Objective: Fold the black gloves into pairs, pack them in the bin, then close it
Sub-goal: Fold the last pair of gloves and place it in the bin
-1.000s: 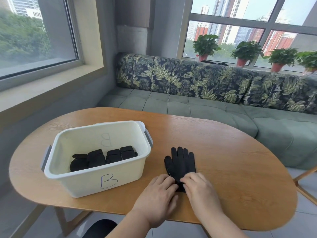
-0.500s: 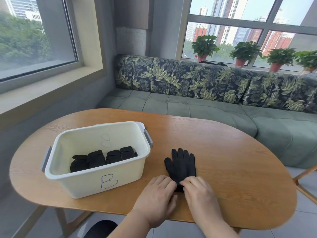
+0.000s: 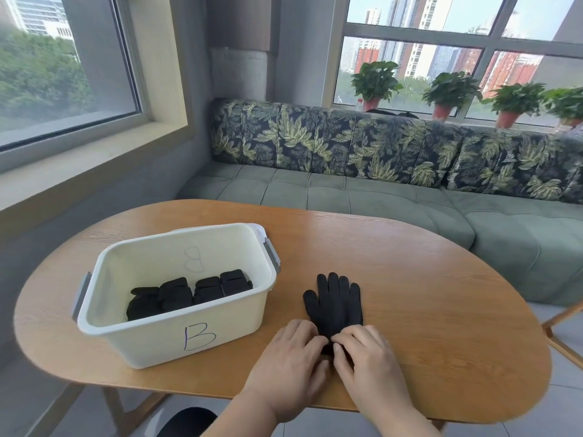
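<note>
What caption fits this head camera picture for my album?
Left hand and right hand pinch a black glove by its cuff, beside the white bin of folded gloves.

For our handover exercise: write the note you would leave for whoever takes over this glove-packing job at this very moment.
Left hand: fingers curled on the cuff end of the flat black glove.
Right hand: pinches the same cuff.
The glove lies on the table, right of the bin, fingers pointing away. Whether it is one glove or a stacked pair, I cannot tell.
Done: several folded bundles sit in the open bin.
Left: fold this one, pack it, close the bin. No lid plainly in view.
</note>
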